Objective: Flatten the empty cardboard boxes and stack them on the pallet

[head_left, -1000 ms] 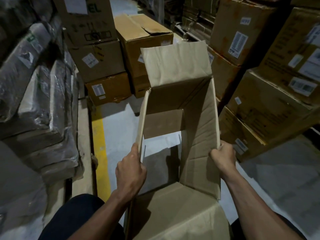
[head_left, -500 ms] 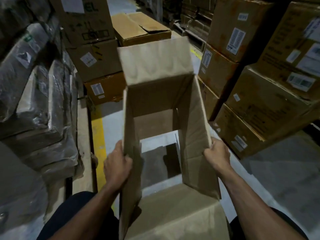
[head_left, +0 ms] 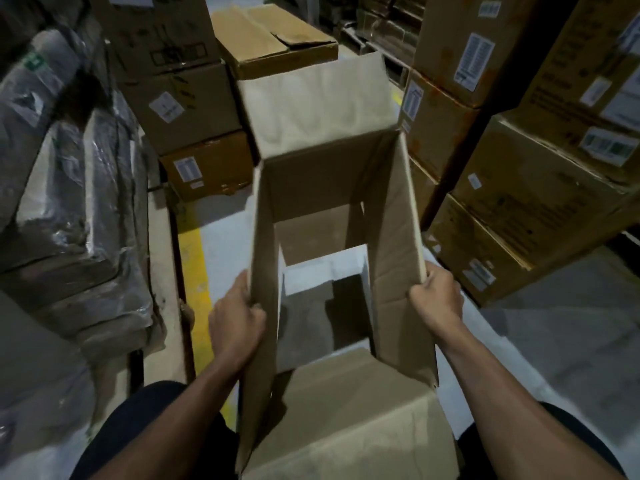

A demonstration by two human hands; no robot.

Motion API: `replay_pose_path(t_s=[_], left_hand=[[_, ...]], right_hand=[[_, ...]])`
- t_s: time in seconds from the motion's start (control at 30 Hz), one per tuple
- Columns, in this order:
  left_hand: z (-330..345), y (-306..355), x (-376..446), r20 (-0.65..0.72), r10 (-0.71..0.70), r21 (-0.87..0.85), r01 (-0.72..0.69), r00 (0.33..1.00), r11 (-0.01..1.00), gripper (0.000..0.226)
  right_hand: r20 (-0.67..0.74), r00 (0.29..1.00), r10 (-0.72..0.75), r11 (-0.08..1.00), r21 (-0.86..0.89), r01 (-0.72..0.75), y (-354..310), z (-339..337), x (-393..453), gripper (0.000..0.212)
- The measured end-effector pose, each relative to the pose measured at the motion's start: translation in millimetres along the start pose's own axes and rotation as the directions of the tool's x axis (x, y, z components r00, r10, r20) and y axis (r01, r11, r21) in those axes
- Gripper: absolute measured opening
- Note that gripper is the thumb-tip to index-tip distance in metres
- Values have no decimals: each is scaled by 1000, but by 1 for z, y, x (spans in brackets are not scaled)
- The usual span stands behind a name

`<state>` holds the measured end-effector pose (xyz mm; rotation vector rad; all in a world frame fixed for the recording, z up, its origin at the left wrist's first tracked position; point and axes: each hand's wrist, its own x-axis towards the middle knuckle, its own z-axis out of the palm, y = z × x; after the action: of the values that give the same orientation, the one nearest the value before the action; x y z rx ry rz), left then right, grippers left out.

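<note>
An empty brown cardboard box (head_left: 394, 244) hangs in front of me, open at both ends, so the grey floor shows through it. Its far flap sticks up and its near flap lies toward my legs. My left hand (head_left: 237, 322) grips the edge of the left wall, thumb outside and fingers curled round it. My right hand (head_left: 438, 296) grips the top edge of the right wall. No pallet is plainly visible.
Stacked labelled cartons (head_left: 540, 202) rise on the right and more cartons (head_left: 183, 109) stand ahead on the left. Plastic-wrapped bundles (head_left: 62, 188) fill the left side. A yellow floor line (head_left: 194, 271) runs along the aisle under the box.
The box has swung left and squared up, its left wall turning from edge-on to face me. My left hand slid down and outward along that wall; my right hand kept its grip.
</note>
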<state>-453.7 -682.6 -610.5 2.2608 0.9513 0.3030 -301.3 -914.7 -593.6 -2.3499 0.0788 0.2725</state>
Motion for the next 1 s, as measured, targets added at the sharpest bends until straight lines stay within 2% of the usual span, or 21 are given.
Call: replay_pose_path(t_s=[0.1,0.2,0.33,0.47,0.6,0.67,0.73,0.83,0.9,1.0], left_hand=[[19,11,-27,108,128,125,-141,986,982,63],[42,19,-58,255,265,184,-316,930,931,71],[62,35,-87,418,318,213,-432,851,877,51],[60,54,-103,478,253,250,-406,841,879,55],[62,70,-106,592,75,246,-269,802,931,92],[66,80,-103,574,51,255,-238,817,937,108],[68,90,-101,544,49,284,-239,837,928,113],[74,94,-102,500,53,275,-217,864,936,97],[77,91,-103,434,90,266,-223,896,938,81],[76,90,-106,360,103,260,-206,927,943,67]], right_hand=[[-37,998,60,988,147,-54,1,-2,6,29],[-52,990,131,948,298,-109,-1,-5,7,22],[-51,982,179,926,345,-151,0,-8,12,10],[-35,984,173,937,315,-154,3,-7,18,20],[-19,995,101,960,263,-92,-4,-8,15,14],[-12,998,67,968,242,-62,-5,-6,15,12],[-15,999,39,977,211,-34,-5,-2,14,10],[3,1000,-10,984,180,9,-6,6,12,15],[43,996,-78,983,171,69,-11,11,7,17],[67,982,-179,970,179,164,-23,17,-3,18]])
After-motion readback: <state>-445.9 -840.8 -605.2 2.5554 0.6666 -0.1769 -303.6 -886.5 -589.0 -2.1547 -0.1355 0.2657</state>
